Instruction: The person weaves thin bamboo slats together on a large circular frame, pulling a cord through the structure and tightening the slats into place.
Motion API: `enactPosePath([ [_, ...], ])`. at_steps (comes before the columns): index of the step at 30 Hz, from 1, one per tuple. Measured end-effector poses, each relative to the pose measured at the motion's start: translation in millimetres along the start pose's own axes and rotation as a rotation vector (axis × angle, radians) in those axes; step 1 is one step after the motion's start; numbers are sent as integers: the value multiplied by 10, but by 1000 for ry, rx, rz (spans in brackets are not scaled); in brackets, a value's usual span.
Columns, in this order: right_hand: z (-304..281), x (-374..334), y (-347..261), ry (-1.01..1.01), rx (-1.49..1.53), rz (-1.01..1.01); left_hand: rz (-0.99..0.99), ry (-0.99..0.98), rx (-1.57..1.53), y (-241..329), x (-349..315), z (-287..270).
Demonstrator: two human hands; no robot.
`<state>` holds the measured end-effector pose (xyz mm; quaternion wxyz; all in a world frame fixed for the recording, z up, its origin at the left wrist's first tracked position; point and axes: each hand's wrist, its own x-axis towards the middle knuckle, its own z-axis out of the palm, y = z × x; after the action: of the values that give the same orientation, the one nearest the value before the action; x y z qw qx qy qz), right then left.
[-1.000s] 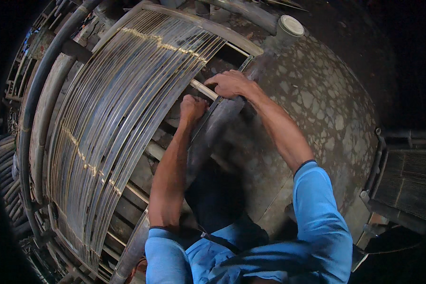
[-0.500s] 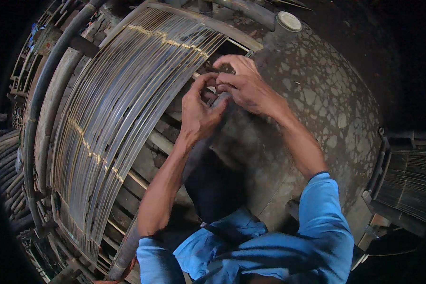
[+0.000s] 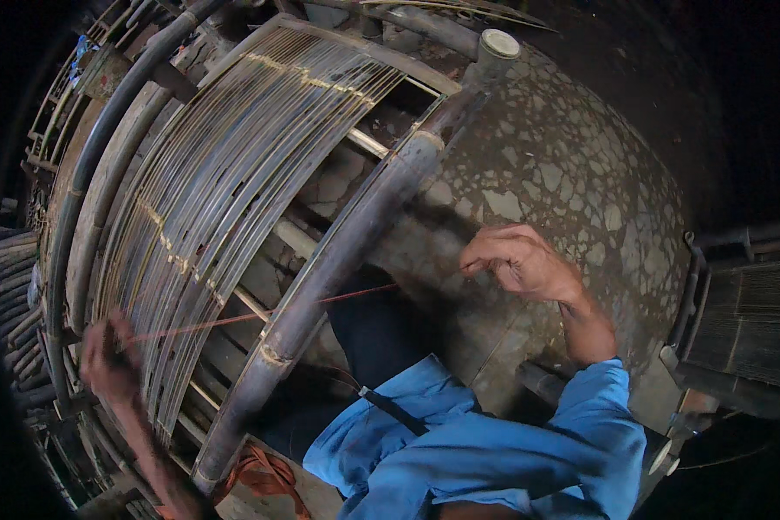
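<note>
Red string point(image 3: 355, 294) runs from left grip point(image 3: 111, 360) toward right grip point(image 3: 520, 262), both holds unclear; if slack, strips point(image 3: 234, 178) may catch it.

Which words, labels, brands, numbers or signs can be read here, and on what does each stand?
None can be read.
Thin strips, dark pole, red string, blue shirt: no lettering that I can make out.
Blue scrap at upper left: too small and blurred to tell.
</note>
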<state>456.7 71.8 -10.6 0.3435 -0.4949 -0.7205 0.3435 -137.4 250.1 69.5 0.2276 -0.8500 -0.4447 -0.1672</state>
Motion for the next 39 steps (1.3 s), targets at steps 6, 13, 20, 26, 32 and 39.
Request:
enactPosePath([
  [6, 29, -49, 202, 30, -81, 102, -722, -354, 517, -2181, -2399, -1568],
  [13, 843, 158, 364, -21, -191, -180, -1340, -407, -759, -1417, -2642, -1108],
  [20, 1762, 451, -607, -218, 186, -599, -924, -957, -1841, 2605, 45, -7],
  [26, 1528, 228, -525, -486, 603, -498, -779, -1044, -1672, 3039, 504, 293],
  [32, 592, 1133, 524, 286, 125, -168, -167, -587, -1174, 2613, 574, -539],
  [39, 528, 938, 541, -53, 152, -236, -4, -648, -1250, 2537, 591, -933],
])
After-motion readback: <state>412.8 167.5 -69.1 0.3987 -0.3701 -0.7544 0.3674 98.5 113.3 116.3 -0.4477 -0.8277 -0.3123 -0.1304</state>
